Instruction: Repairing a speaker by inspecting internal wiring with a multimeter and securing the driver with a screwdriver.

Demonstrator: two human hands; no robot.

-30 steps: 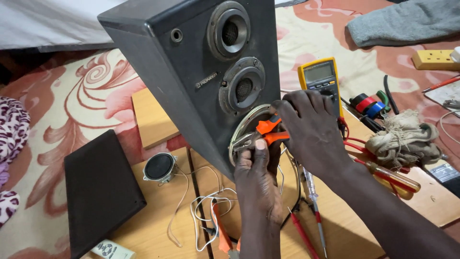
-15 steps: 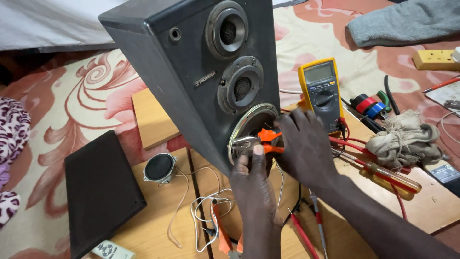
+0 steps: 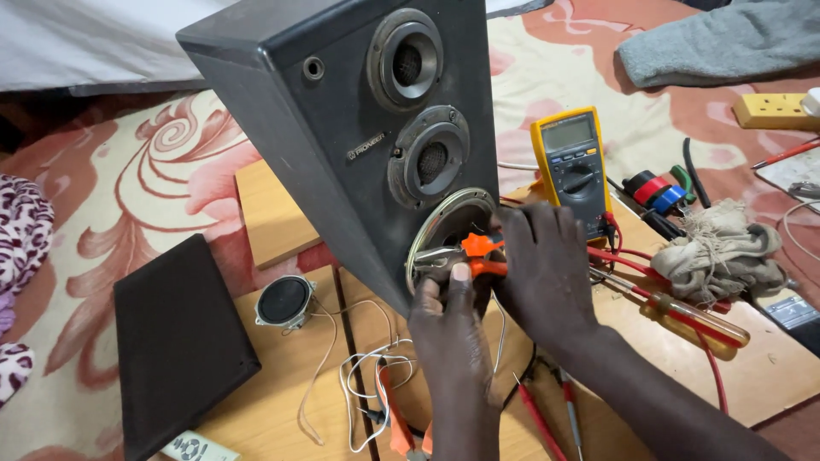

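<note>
Left hand (image 3: 453, 320) fingers curled, thumb up; right hand (image 3: 547, 273) fingers bent, gripping, close beside.

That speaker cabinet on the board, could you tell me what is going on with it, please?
A person has both hands at the lowest round opening of a tilted black speaker cabinet. The left hand and right hand hold orange-handled pliers at the opening's rim. A loose small speaker on white wires and a yellow multimeter lie nearby.
</note>
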